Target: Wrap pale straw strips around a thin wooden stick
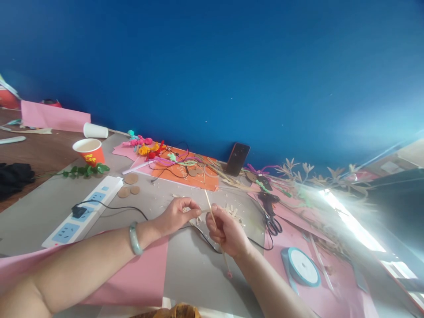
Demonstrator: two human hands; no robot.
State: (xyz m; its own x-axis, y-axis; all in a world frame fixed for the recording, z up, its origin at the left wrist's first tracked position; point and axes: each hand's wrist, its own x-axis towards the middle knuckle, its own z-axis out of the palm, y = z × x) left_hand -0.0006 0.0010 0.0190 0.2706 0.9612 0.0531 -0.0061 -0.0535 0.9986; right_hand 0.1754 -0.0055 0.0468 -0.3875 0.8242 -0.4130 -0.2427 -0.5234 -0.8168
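Note:
My right hand (225, 227) is closed round a thin pale stick (208, 199), which slants across the middle of the view. A small pinkish tip shows at the stick's lower end, below the hand. Just left of it, my left hand (180, 215) has its thumb and forefinger pressed together on something too small to make out, perhaps a thin strand reaching toward the stick. A pale green bangle (135, 238) circles the left wrist. Short pale scraps (234, 213) lie on the grey mat (195, 289) behind the hands.
At the left are a white power strip (84, 212), a red paper cup (89, 152) and wooden discs (130, 178). A phone (237, 159) leans on the blue wall. Rightward lie a glue gun (268, 201), scissors (274, 225) and a ribbon roll (303, 266). Black cables cross the mat.

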